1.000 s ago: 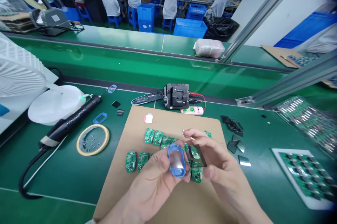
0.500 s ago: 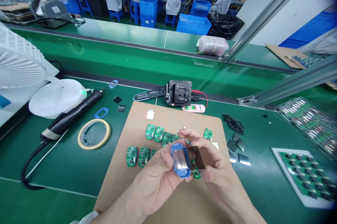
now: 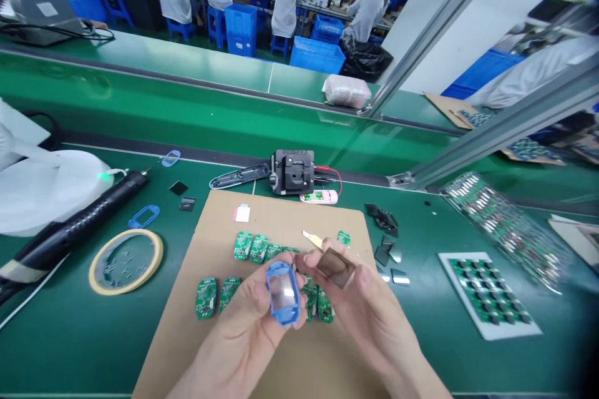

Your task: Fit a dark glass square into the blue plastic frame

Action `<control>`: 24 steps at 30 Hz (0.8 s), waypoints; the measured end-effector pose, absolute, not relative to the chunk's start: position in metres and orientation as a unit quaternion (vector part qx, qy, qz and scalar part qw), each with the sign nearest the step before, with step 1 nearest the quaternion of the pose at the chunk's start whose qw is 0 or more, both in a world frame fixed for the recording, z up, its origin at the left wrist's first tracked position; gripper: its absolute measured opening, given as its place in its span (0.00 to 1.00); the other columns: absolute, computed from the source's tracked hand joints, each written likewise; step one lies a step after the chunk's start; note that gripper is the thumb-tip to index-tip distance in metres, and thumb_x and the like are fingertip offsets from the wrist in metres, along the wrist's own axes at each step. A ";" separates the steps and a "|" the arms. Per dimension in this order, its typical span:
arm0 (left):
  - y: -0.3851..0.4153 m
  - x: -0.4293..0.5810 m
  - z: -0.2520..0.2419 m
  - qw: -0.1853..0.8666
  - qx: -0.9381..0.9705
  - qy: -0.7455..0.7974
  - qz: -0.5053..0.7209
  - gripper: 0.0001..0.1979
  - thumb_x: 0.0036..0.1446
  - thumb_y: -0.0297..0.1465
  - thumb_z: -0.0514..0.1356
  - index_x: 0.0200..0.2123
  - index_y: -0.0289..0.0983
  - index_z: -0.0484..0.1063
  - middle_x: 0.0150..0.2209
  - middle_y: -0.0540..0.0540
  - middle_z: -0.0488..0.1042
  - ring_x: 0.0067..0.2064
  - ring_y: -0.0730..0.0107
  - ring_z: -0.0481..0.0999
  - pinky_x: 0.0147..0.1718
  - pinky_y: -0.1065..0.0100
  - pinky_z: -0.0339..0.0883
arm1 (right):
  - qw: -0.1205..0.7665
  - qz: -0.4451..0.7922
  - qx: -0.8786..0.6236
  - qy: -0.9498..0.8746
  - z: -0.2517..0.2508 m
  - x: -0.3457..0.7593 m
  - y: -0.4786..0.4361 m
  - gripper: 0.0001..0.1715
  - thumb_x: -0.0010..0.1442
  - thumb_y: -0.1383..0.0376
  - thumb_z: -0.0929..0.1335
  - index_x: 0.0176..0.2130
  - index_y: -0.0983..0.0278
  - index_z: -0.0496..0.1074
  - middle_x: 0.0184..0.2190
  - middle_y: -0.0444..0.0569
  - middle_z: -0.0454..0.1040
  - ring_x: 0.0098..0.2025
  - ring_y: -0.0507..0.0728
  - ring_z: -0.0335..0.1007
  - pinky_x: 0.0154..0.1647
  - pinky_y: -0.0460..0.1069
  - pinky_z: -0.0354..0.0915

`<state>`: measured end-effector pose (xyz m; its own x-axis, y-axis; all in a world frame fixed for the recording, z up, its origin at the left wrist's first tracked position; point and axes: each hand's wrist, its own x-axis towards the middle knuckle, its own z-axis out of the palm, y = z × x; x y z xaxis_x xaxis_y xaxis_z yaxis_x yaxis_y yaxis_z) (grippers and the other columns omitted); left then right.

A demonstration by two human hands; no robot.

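Between the thumb and fingers of my left hand (image 3: pixel 255 305) is a small blue plastic frame with a clear window (image 3: pixel 283 294), tilted towards me. My right hand (image 3: pixel 360 299) pinches a thin, dark, see-through rectangular plate (image 3: pixel 336 267) by its edges, just right of the frame and apart from it. Below both hands lies a brown cardboard sheet (image 3: pixel 187 349). Green circuit boards (image 3: pixel 206 298) rest on it in rows, some partly covered by my hands. A pale-yellow pointed tool (image 3: pixel 312 238) shows partly behind my right hand.
On the left are a black electric screwdriver (image 3: pixel 88 215) and a tape roll (image 3: pixel 156 261) with screws inside its ring. A black device (image 3: pixel 292 172) stands behind the cardboard. Dark plates (image 3: pixel 381 218) lie to the right, beside a white tray of boards (image 3: pixel 491 318). Co-workers (image 3: pixel 286 2) are beyond the partition.
The dark plate has come away from over the blue frame's edge, and my hands have moved apart. The view has turned to the right.
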<state>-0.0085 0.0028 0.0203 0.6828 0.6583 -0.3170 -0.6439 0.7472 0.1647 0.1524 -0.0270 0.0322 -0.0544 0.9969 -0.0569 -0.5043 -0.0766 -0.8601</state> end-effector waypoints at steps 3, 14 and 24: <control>0.006 -0.007 0.016 0.919 0.038 0.186 0.345 0.22 0.37 0.35 0.75 0.39 0.37 0.80 0.33 0.45 0.80 0.32 0.70 0.77 0.29 0.73 0.68 | 0.566 0.529 -0.455 -0.438 0.039 0.159 -0.031 0.17 0.59 0.54 0.70 0.47 0.54 0.72 0.43 0.46 0.77 0.49 0.56 0.71 0.53 0.49 0.67; 0.001 -0.006 0.030 0.896 0.109 0.277 0.330 0.20 0.44 0.38 0.72 0.41 0.37 0.79 0.32 0.46 0.76 0.32 0.72 0.72 0.30 0.72 0.67 | 0.389 0.080 -0.556 -0.730 0.069 0.168 -0.032 0.18 0.59 0.61 0.71 0.49 0.61 0.69 0.39 0.48 0.72 0.44 0.55 0.69 0.54 0.52 0.63; 0.006 -0.005 0.024 0.918 0.153 0.234 0.282 0.18 0.52 0.36 0.68 0.47 0.38 0.76 0.28 0.49 0.71 0.29 0.77 0.70 0.30 0.75 0.68 | 0.362 0.093 -0.540 -0.754 0.065 0.166 -0.034 0.32 0.57 0.57 0.72 0.58 0.54 0.63 0.41 0.44 0.77 0.47 0.58 0.69 0.64 0.58 0.52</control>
<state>-0.0052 0.0058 0.0239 0.7322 0.5886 -0.3426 -0.4458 0.7945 0.4123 0.1659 -0.0343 0.0654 -0.1547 0.8819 0.4453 0.7468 0.3995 -0.5317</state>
